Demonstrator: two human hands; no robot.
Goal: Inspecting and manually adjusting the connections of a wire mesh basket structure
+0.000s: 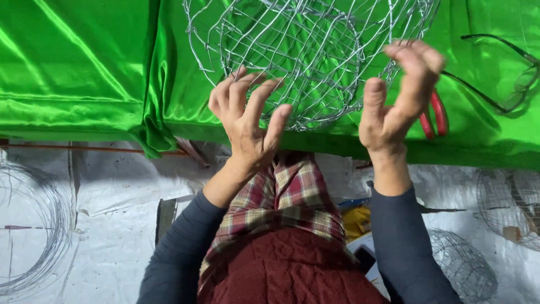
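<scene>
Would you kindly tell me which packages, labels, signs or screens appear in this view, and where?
Yellow packet-like item: on the floor between the person's knee and right sleeve, crumpled, partly hidden.
Dark flat object: just below it, possibly a screen; cannot tell.
No labels or signs show.

No clear packages, labels, screens.
</scene>
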